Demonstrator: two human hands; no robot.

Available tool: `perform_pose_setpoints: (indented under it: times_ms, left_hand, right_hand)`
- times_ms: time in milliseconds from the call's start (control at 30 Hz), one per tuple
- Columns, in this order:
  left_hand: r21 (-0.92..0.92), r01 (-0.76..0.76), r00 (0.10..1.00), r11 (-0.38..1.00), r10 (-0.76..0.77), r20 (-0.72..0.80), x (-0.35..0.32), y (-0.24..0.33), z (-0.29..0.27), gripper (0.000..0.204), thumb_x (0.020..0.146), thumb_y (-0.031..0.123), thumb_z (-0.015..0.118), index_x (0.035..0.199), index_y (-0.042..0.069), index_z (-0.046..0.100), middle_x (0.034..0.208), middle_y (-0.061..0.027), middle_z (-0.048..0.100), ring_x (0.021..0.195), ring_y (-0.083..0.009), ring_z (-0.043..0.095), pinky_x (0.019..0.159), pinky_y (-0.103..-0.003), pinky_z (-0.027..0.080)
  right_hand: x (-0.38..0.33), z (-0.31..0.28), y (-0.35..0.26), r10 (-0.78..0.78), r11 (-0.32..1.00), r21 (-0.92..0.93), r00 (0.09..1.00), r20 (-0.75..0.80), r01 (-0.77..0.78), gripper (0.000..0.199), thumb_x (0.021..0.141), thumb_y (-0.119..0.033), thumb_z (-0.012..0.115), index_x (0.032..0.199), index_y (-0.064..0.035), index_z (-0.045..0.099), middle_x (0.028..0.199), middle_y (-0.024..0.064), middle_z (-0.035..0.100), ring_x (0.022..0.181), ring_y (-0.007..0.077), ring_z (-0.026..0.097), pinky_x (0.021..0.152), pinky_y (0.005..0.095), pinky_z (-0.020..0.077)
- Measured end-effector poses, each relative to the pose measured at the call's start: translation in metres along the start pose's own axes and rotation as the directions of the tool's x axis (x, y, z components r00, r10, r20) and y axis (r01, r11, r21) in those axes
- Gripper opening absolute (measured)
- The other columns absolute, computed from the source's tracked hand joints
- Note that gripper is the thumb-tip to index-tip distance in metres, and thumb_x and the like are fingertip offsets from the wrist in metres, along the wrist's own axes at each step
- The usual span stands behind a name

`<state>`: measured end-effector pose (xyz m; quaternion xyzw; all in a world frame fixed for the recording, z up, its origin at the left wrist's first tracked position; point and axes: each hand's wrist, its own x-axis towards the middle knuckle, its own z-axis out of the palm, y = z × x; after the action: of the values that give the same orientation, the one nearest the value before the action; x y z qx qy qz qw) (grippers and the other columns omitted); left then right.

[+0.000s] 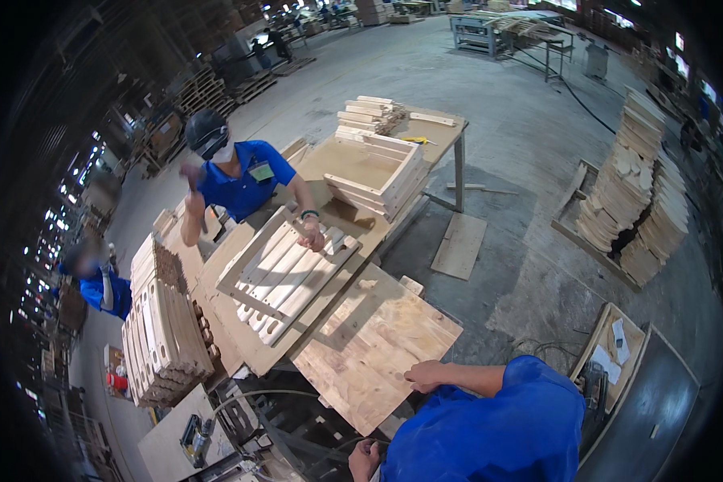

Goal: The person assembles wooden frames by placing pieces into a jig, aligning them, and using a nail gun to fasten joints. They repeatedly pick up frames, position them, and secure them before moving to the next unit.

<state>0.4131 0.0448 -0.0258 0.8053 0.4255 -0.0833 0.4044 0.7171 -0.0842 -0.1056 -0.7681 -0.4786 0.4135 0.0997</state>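
My right hand (427, 375) rests at the near edge of a plywood board (377, 329), its fingers bent over that edge. This board lies flat beside a long worktable. Lower down, my left hand (364, 459) is curled close to the board's lower corner; what it holds, if anything, is hidden. Across the table, a co-worker in a blue shirt (245, 181) leans over a wooden frame (253, 249) that stands over several pale slats (305, 261). One of the co-worker's hands is on the frame and the other is raised.
An open wooden box frame (381, 177) and stacked wood strips (369, 112) occupy the table's far end. Slatted parts are piled at left (165, 329). A nail gun (194, 440) lies on a lower surface. Tall wood stacks (622, 193) and a shallow box (618, 337) stand at right.
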Motion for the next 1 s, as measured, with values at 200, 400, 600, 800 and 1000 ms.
perform_pose_setpoints:
  times_ms: [200, 400, 600, 800, 1000]
  left_hand:
    - [-0.041, 0.092, 0.996, 0.995, -0.092, -0.004, -0.011, 0.002, 0.004, 0.037, 0.102, 0.035, 0.064, 0.123, 0.006, 0.073, 0.118, -0.0228, 0.075, 0.115, -0.0408, 0.070, 0.100, -0.047, 0.053]
    - [0.011, 0.081, 0.994, 0.997, -0.080, -0.079, -0.008, -0.009, 0.009, 0.038, 0.102, 0.035, 0.063, 0.123, 0.004, 0.072, 0.118, -0.0264, 0.074, 0.116, -0.0445, 0.069, 0.100, -0.049, 0.053]
    - [-0.013, 0.081, 0.991, 0.997, -0.081, -0.101, -0.005, -0.018, 0.016, 0.039, 0.103, 0.034, 0.063, 0.124, 0.003, 0.071, 0.117, -0.0275, 0.073, 0.114, -0.0465, 0.068, 0.099, -0.051, 0.053]
    - [-0.023, 0.079, 0.987, 0.997, -0.082, -0.142, -0.009, -0.020, 0.020, 0.037, 0.103, 0.033, 0.062, 0.121, 0.003, 0.072, 0.115, -0.0273, 0.074, 0.114, -0.0459, 0.069, 0.098, -0.051, 0.053]
    - [-0.046, 0.094, 0.988, 0.995, -0.098, -0.117, -0.013, -0.023, 0.025, 0.036, 0.103, 0.032, 0.062, 0.119, 0.002, 0.073, 0.116, -0.0255, 0.074, 0.112, -0.0443, 0.069, 0.097, -0.050, 0.053]
  right_hand:
    - [0.019, -0.007, 0.005, -0.044, 0.999, -0.029, 0.999, 0.029, 0.045, 0.030, 0.098, -0.032, 0.066, 0.117, -0.0090, 0.067, 0.109, 0.0193, 0.074, 0.106, 0.0395, 0.071, 0.084, 0.0538, 0.0555]
    - [0.032, -0.003, 0.005, -0.113, 0.993, -0.039, 0.994, -0.010, 0.112, 0.028, 0.097, -0.036, 0.068, 0.111, -0.0107, 0.068, 0.100, 0.0196, 0.074, 0.099, 0.0421, 0.071, 0.080, 0.0556, 0.0548]
    - [0.033, -0.004, -0.002, -0.131, 0.989, -0.060, 0.991, 0.037, 0.133, 0.030, 0.097, -0.035, 0.068, 0.108, -0.0079, 0.067, 0.102, 0.0209, 0.073, 0.101, 0.0429, 0.071, 0.082, 0.0558, 0.0549]
    - [0.043, -0.012, -0.031, -0.240, 0.761, 0.608, 0.969, -0.061, 0.227, 0.072, 0.098, -0.037, 0.075, 0.155, -0.0088, 0.042, 0.146, 0.0219, 0.056, 0.123, 0.0320, 0.064, 0.100, 0.0489, 0.0530]
    - [0.077, -0.088, -0.061, -0.154, -0.500, 0.824, 0.909, -0.388, 0.267, 0.076, 0.098, -0.036, 0.079, 0.159, -0.0221, 0.037, 0.151, 0.0151, 0.055, 0.134, 0.0284, 0.058, 0.108, 0.0527, 0.0491]
